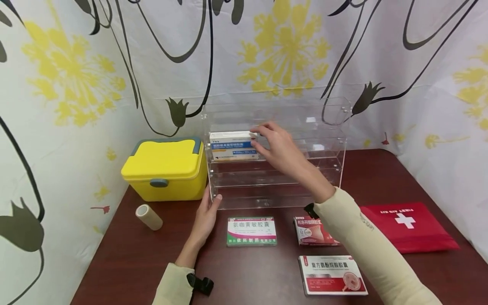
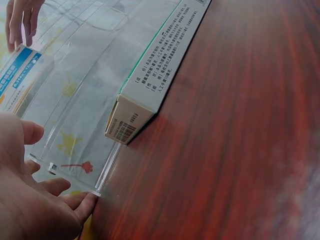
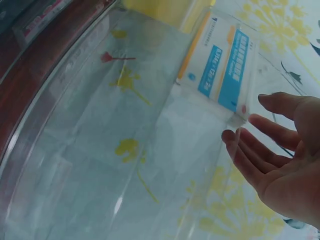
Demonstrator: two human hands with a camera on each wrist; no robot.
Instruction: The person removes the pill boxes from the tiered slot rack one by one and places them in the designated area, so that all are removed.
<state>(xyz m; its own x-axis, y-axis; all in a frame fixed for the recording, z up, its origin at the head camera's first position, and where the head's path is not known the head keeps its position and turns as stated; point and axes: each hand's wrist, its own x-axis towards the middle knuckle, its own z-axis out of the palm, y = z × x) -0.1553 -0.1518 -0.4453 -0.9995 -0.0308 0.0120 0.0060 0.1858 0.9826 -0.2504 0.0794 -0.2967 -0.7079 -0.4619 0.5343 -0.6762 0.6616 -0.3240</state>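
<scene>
A clear stepped rack (image 1: 263,191) stands on the table. On one of its tiers, at the left end, a white, blue and orange medicine box (image 1: 233,146) stands upright. My right hand (image 1: 280,148) is at the box's right end, fingertips close to its upper corner; in the right wrist view the fingers (image 3: 257,150) are spread and loosely bent beside it. Low at the rack's left side, my left hand (image 1: 203,218) touches the side panel with its fingers, the thumb standing apart in front. A green and white medicine box (image 1: 251,231) lies before the rack.
A yellow lidded box (image 1: 167,169) stands left of the rack, with a beige roll (image 1: 149,217) in front. At right lie a red ibuprofen box (image 1: 314,232), partly behind my sleeve, a white and red medicine box (image 1: 333,275) and a red first aid pouch (image 1: 409,226).
</scene>
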